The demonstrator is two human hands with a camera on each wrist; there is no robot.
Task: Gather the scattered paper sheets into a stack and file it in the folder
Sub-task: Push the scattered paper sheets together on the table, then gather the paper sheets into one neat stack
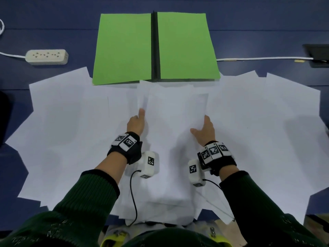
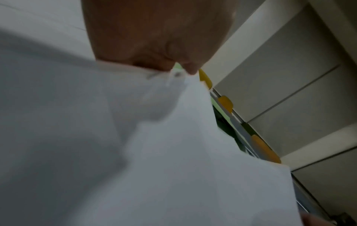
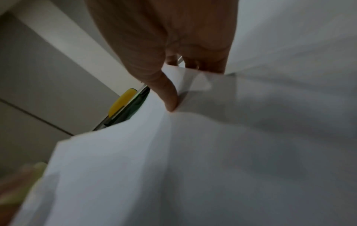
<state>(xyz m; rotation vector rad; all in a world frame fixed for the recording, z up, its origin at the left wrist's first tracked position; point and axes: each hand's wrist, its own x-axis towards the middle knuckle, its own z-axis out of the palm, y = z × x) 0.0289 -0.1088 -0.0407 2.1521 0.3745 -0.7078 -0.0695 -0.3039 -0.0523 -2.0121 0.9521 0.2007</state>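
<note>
Dark green ribbed sleeves (image 1: 92, 195) fill the bottom of my head view, and from them both of my hands reach forward over a wide spread of white paper sheets (image 1: 249, 122) lying on the dark blue tabletop (image 1: 249, 32). Too many sheets overlap for me to count them; they fan left and right across the table, most with their long edges running away from me. At the middle, a raised bundle of sheets (image 1: 174, 111) is held between my hands, long axis pointing toward the far edge. My left hand (image 1: 136, 123) grips its left edge with fingers curled under the paper, thumb on top; my right hand (image 1: 204, 130) pinches its right edge, thumb (image 3: 168, 97) pressed on the sheet and fingers tucked beneath. One bright green cardboard folder (image 1: 124, 50) lies open and flat beyond the sheets, its black spine (image 1: 155, 47) running straight away from me, its near edge touching the paper. One beige power strip (image 1: 47, 57) sits at far left, well apart from the folder, and one white cable (image 1: 263, 58) runs off to the right.
</note>
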